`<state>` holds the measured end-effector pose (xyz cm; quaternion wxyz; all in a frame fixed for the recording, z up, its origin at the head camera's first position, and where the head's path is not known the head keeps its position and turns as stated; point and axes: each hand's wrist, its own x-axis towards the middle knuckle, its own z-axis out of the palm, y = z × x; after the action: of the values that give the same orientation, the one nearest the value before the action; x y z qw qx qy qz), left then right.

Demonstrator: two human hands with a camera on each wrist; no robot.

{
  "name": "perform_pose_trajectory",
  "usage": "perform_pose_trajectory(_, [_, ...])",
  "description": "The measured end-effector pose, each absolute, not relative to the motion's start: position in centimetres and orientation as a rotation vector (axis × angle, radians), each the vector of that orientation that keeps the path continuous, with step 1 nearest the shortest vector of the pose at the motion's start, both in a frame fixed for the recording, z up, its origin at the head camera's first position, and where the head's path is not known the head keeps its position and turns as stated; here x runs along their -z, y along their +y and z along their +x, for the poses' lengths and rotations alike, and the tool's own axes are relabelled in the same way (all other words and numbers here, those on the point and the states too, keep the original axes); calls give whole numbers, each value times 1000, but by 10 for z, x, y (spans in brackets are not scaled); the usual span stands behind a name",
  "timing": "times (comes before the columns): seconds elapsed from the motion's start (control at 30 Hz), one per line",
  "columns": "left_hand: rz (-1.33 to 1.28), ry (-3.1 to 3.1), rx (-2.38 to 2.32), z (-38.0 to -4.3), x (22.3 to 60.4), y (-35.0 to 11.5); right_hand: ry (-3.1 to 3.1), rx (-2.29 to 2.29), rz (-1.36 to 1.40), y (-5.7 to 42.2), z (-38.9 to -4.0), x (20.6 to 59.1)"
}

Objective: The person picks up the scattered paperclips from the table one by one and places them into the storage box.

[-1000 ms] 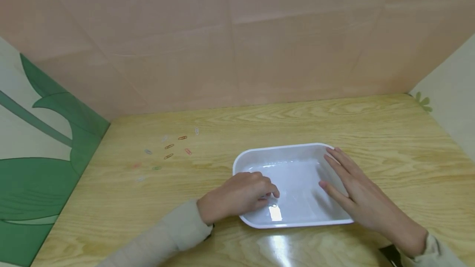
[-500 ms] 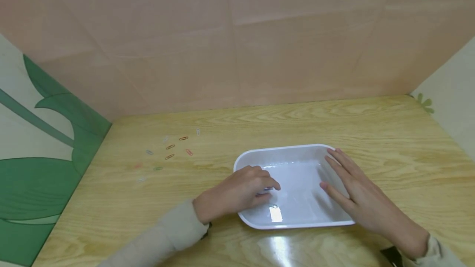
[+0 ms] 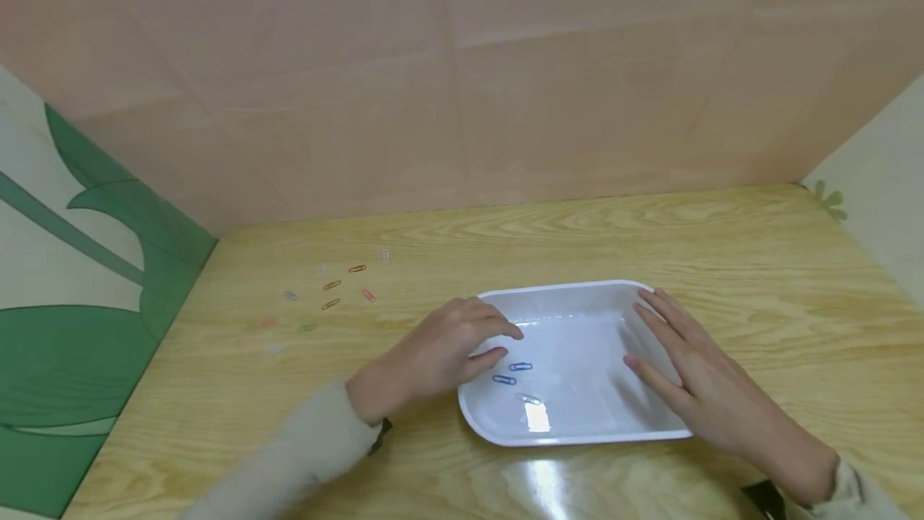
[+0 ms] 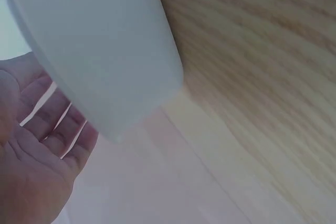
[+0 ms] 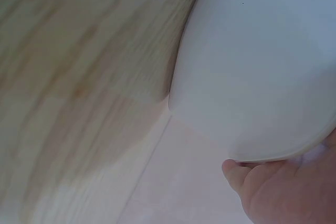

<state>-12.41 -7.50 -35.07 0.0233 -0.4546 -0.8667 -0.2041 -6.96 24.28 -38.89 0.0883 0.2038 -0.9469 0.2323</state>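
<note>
A white rectangular tray (image 3: 577, 441) sits on the wooden table. Inside, near its left end, lie two blue paper clips, one a blue paper clip (image 3: 520, 366) and beside it another blue clip (image 3: 504, 380), plus a pale clip (image 3: 531, 400) close to a bright reflection. My left hand (image 3: 436, 355) is over the tray's left rim, thumb and fingers apart with nothing between them. In the left wrist view its fingers (image 4: 55, 124) lie behind the tray's wall (image 4: 110, 45). My right hand (image 3: 696, 375) rests at the right rim with fingers extended; the right wrist view shows its fingertips at the rim.
To the left on the table (image 3: 404, 456) are several scattered paper clips: orange-brown clips such as one clip (image 3: 357, 269), a red clip (image 3: 369, 295), a green clip (image 3: 307, 327) and a white clip (image 3: 386, 256). A pinkish backdrop (image 3: 462, 103) closes off the far side.
My left hand has opened and drawn back up and left toward the rim. Two blue paper clips, earlier largely hidden by it, now lie in the tray. The right hand keeps its place.
</note>
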Motion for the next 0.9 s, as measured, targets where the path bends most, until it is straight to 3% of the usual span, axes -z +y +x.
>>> perform_pose_trajectory(0.9, [-1100, -2612, 677, -151, 351, -130, -2839, -711, 601, 243, -70, 388])
